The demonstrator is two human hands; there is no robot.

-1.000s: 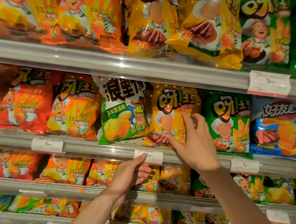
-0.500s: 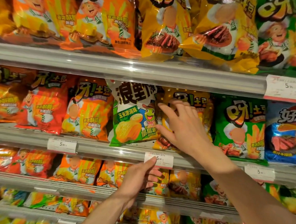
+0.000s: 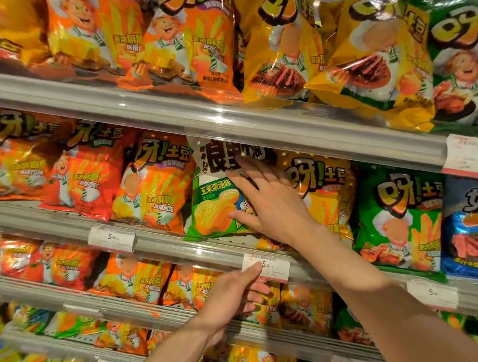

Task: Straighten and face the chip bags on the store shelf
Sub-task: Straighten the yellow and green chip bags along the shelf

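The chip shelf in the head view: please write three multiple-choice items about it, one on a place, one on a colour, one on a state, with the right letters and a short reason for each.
1. Where does the right hand lie?
A. on the green-and-white chip bag of the middle shelf
B. on the top shelf
C. on the blue bag

2. What colour is the bag just right of the yellow bag on that shelf?
A. red
B. green
C. purple

3. How is the left hand?
A. closed around a bag
B. flat on the floor
C. holding nothing, a finger at the price tag

Answers:
1 A: the spread fingers cover that bag's front.
2 B: the green bag stands next to it.
3 C: its fingers hold nothing and one fingertip meets the tag.
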